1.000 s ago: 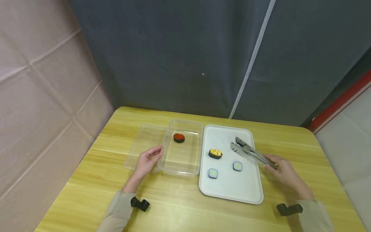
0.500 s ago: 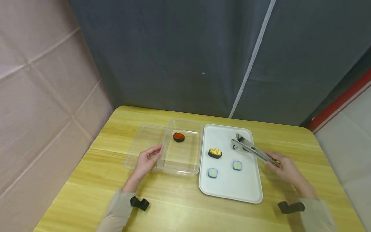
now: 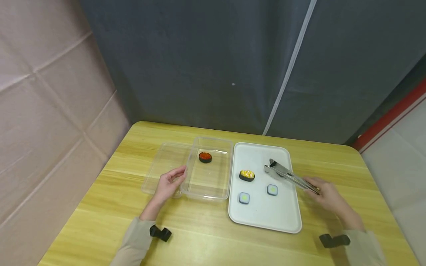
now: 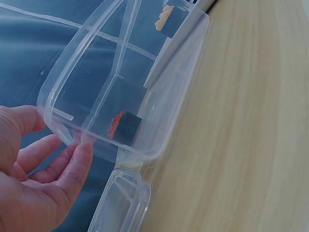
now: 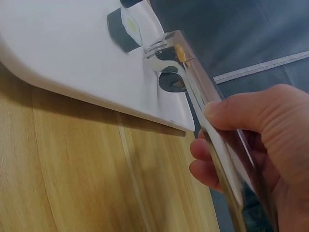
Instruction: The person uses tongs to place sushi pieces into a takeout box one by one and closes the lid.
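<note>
Tongs (image 3: 287,174), pinched in the right hand (image 3: 327,195), are hovering at the corn sushi's (image 3: 247,175) three o'clock; it's probably light and squishy, so grab its sides. Left hand (image 3: 169,183), fingers loose, is touching the box (image 3: 208,192).

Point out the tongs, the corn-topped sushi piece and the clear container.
tongs (image 3: 288,174), head view, on the metal arms.
corn-topped sushi piece (image 3: 247,175), head view, on its yellow top.
clear container (image 3: 205,196), head view, on its near rim.

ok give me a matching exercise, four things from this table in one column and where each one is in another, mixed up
Things:
1. red-topped sushi
2. yellow-topped sushi
3. tongs
4. clear lid

Places:
a. held in the right hand
b. on the white tray
c. inside the clear container
d. flat on the table, left of the container

Pairs: 1-c, 2-b, 3-a, 4-d
</note>
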